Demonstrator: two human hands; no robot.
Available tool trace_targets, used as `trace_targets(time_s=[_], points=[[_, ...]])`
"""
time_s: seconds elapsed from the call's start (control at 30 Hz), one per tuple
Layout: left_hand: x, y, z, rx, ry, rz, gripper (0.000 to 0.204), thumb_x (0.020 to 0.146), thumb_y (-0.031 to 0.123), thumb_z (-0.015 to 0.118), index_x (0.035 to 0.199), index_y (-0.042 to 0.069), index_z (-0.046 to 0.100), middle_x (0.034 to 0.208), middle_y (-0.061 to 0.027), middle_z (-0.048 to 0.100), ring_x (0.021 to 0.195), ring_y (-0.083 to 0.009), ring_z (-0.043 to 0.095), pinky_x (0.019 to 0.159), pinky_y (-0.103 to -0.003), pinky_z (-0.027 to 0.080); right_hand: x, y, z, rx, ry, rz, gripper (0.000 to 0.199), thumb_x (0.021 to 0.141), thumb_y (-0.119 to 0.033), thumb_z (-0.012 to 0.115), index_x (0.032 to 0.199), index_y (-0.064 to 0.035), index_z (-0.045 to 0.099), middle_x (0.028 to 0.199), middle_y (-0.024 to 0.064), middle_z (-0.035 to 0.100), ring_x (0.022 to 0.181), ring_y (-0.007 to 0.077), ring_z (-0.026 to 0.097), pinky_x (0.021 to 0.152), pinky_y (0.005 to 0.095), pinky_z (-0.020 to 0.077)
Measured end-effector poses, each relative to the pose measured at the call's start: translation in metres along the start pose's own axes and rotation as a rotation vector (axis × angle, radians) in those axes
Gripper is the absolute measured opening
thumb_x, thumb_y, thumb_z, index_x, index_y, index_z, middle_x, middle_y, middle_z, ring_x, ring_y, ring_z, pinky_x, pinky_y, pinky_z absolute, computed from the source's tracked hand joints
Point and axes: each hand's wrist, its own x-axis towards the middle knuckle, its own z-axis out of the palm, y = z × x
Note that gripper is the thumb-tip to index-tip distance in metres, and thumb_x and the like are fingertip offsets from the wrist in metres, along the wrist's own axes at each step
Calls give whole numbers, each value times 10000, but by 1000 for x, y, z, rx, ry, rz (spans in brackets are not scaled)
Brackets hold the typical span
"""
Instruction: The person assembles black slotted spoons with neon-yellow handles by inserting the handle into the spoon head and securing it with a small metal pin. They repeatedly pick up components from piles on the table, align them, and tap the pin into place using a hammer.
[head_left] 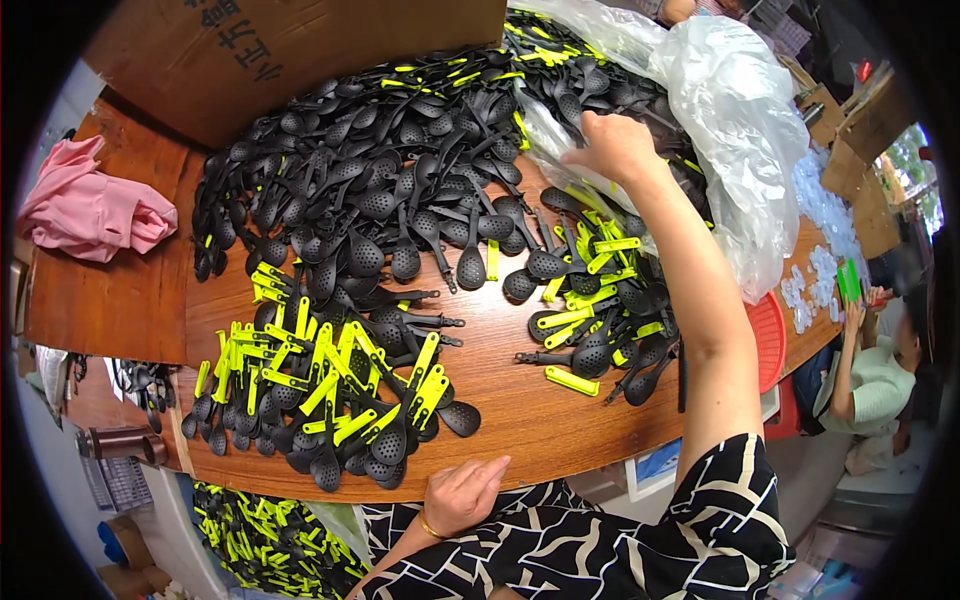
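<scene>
My right hand [622, 150] reaches over the far right of the pile, beside a clear plastic bag [560, 135]. Its thumb stands apart from the bent fingers, and I see nothing held between them. Close to the table's front edge, my left hand [465, 497] rests with its fingers loosely curled together and nothing visible in it. Black slotted spoon heads [375, 200] lie in a large heap across the back. Nearer, at left, spoons with yellow-green handle pieces [320, 370] form a second heap. A smaller mixed heap [600, 310] lies under my right forearm.
A large cardboard box [290, 55] stands at the back left, and a pink cloth [95, 205] lies left of the heaps. Below the table is a container of spoons with yellow-green parts [275, 535]. Right, a red basket [767, 340] stands near another person [865, 385] holding something green.
</scene>
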Motion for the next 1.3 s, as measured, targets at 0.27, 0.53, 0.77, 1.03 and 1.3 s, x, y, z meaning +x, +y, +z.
trace_targets(time_s=[0.27,0.53,0.77,1.03,1.3], points=[[-5,-2,-1,-24,-39,-32,251,866,2,766,1110,59,781,766,-87,698,599,-228,671,539,-329,507,27,138,22,92,190,113,210,965,-185,587,1012,-34,726,1017,271,740,990,453,719,865,540,574],[-4,-3,0,-37,-23,-24,233,870,-7,758,1095,47,779,773,-94,705,616,-237,684,549,-335,510,-6,153,18,31,338,200,382,940,-368,743,1224,-117,688,996,208,764,974,412,733,833,522,575],[-6,-3,1,7,-37,-5,275,876,16,760,1150,40,756,761,-81,681,601,-238,662,543,-347,508,-42,72,4,297,381,-182,268,934,-360,751,1159,-217,725,907,144,771,841,375,753,734,486,601],[-5,-2,3,21,-12,4,264,874,19,764,1137,36,761,779,-88,694,622,-243,677,558,-347,516,-39,42,69,122,-240,-132,424,1000,-344,619,1375,-149,653,1070,222,766,996,430,733,879,528,577],[-4,0,3,22,-7,-7,279,869,9,765,1146,36,760,776,-90,690,614,-242,671,550,-347,510,-28,118,64,83,-125,171,413,994,-134,515,1387,-36,598,1296,261,696,1245,434,650,1080,512,502]])
